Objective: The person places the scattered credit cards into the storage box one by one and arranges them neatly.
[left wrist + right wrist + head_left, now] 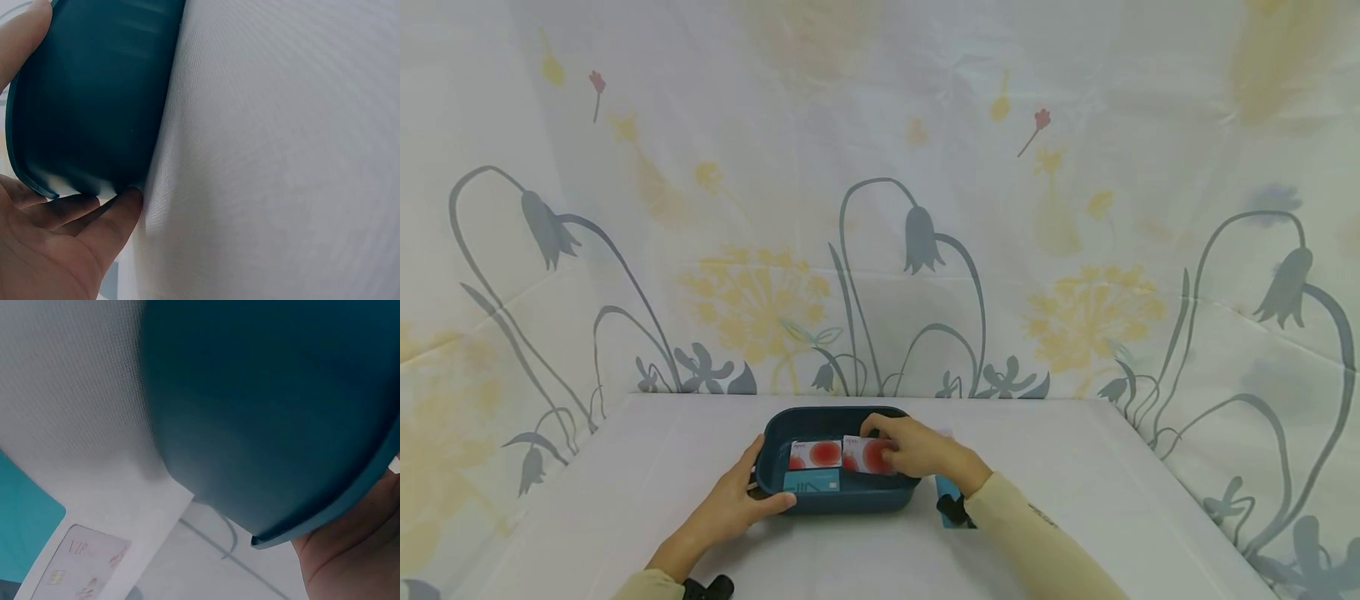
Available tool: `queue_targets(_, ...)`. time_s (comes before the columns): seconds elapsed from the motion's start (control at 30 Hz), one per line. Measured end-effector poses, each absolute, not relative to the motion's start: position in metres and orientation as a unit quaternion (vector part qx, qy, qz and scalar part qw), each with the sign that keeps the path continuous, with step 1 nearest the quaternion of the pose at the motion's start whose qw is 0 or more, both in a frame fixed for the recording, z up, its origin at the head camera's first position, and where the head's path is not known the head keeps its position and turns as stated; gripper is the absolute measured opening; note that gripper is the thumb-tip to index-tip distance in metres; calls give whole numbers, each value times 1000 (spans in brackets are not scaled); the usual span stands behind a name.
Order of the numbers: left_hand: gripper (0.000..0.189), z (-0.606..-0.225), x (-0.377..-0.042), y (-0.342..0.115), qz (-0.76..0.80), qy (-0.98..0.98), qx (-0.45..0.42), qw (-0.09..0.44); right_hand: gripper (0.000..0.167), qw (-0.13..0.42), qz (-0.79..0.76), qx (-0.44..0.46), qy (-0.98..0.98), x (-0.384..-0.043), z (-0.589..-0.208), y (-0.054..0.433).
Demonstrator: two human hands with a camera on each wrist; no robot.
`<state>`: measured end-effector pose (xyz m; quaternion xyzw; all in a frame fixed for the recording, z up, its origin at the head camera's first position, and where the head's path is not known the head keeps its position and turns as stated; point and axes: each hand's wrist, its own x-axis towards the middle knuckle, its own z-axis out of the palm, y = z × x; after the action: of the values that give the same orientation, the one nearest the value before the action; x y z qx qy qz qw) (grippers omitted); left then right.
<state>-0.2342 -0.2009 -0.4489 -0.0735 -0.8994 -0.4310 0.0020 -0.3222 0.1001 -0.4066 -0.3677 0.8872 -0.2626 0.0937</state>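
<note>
A dark teal rectangular tray (853,502) stands on the white table. My left hand (726,504) grips its left end, the thumb at the front wall and the fingers along the side; the left wrist view shows the fingertips (128,200) against the tray wall. Reaching over the right side, my right hand (925,448) pinches a white card with a red circle (868,455) inside the tray. Beside that lies a similar red-and-white card (816,454), and in front of it a light blue card (811,481). The right fingertips are hidden in the right wrist view.
Right of the tray, a light blue card (946,490) lies partly behind my right wrist and its black camera. A pale card marked VIP (81,565) lies near it on the table. A flower-printed curtain (880,208) hangs behind the table.
</note>
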Motion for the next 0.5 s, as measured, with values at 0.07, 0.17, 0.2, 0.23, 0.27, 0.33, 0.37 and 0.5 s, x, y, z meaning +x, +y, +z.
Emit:
queue_targets(0.07, 106, -449, -234, -201, -433, -898, -73, 2, 40, 96, -260, -369, 887, -323, -408, 99)
queue_targets(0.17, 106, -448, -234, -201, -435, -897, -73, 3, 40, 98, -254, -374, 887, -325, -411, 98)
queue_targets(0.2, 106, -448, -234, -201, -436, -897, -74, 3, 40, 99, -251, -375, 887, -325, -411, 98)
queue_targets(0.23, 106, -448, -234, -201, -436, -897, -74, 3, 40, 99, -247, -376, 887, -325, -412, 97)
queue_targets(0.27, 106, -448, -234, -201, -435, -898, -74, 3, 40, 99, -241, -378, 889, -325, -412, 97)
queue_targets(0.33, 107, -449, -234, -201, -433, -898, -76, 4, 39, 97, -227, -379, 892, -325, -413, 96)
queue_targets(0.37, 107, -449, -234, -201, -433, -898, -75, 4, 38, 96, -220, -379, 894, -325, -413, 95)
queue_targets(0.5, 108, -450, -235, -202, -433, -898, -74, 2, 37, 95, -197, -375, 901, -324, -413, 93)
